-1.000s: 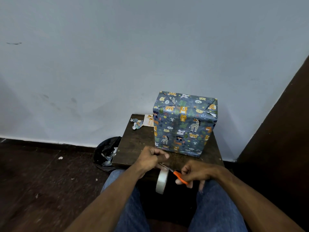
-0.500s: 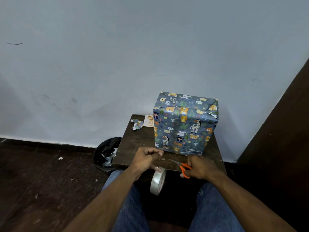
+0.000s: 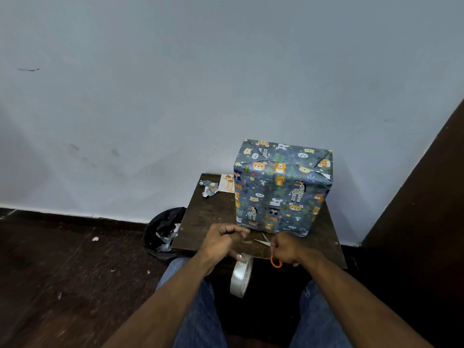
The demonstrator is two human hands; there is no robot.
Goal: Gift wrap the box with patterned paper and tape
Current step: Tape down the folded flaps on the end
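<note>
A box (image 3: pixel 282 187) wrapped in blue animal-print paper stands upright on a small dark wooden table (image 3: pixel 208 217). My left hand (image 3: pixel 222 241) is in front of the box, its fingertips pinching a short clear strip of tape (image 3: pixel 247 241); the clear tape roll (image 3: pixel 241 277) hangs from its lower fingers below the table edge. My right hand (image 3: pixel 286 248) grips orange-handled scissors (image 3: pixel 270 249), blades pointing left toward the tape strip, near the box's lower front edge.
Paper scraps (image 3: pixel 209 188) and a small card (image 3: pixel 227 183) lie at the table's back left. A black bag with waste (image 3: pixel 164 232) sits on the dark floor left of the table. A pale wall is behind; a dark panel (image 3: pixel 426 197) rises at right.
Both hands have risen from below the table edge to just in front of the box. The scissors have moved up and right, away from the roll, and a short tape strip now hangs from the left fingertips.
</note>
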